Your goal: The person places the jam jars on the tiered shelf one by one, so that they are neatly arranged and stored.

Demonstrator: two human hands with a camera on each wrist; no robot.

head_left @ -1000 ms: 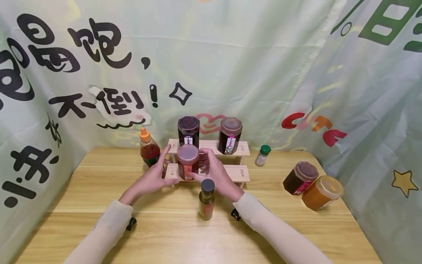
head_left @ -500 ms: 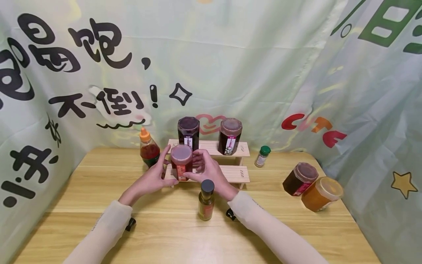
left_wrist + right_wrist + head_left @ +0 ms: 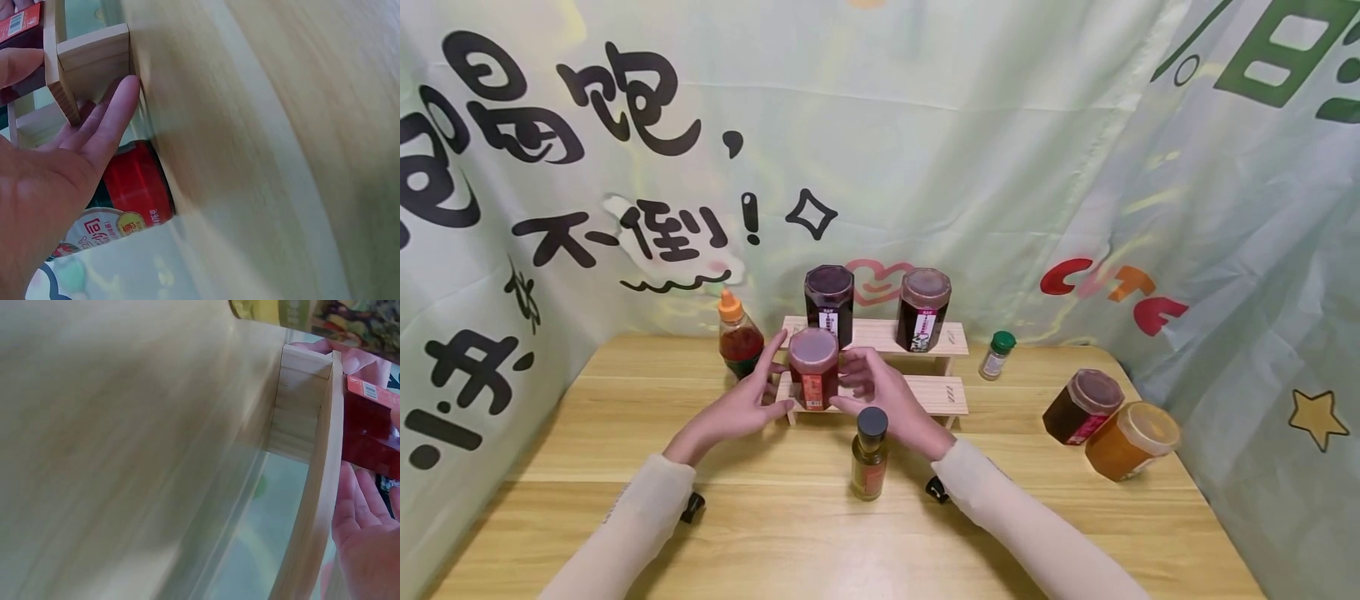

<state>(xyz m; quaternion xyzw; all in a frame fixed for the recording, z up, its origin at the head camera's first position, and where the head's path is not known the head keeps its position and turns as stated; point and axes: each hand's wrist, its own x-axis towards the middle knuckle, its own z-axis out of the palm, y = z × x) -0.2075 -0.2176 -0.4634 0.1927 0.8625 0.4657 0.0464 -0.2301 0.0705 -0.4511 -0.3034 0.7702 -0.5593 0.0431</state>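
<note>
A red-labelled jar (image 3: pixel 813 375) with a pale lid stands upright on the lower tier of a small wooden two-step rack (image 3: pixel 936 393), towards its left end. My left hand (image 3: pixel 737 410) is at the jar's left, thumb by its front edge and fingers spread past the rack's end. On the other side is my right hand (image 3: pixel 895 402), its fingers loosely extended and its thumb tip close to the jar. Whether either thumb touches the glass is hard to tell. In the right wrist view, the jar's dark red side (image 3: pixel 369 431) lies beside the right fingers.
Two dark jars, one left (image 3: pixel 829 304) and one right (image 3: pixel 923 308), stand on the upper tier. A squeeze bottle (image 3: pixel 741 340) is behind my left hand. An oil bottle (image 3: pixel 870 467) stands in front. Rightward are a green-capped shaker (image 3: pixel 997 354), a dark jar (image 3: pixel 1082 406) and an amber jar (image 3: pixel 1131 442).
The red-labelled jar slid left along the lower tier, with the right hand following, then stopped. Since then the right hand has drawn slightly back to the right, and the left hand's grip has loosened.
</note>
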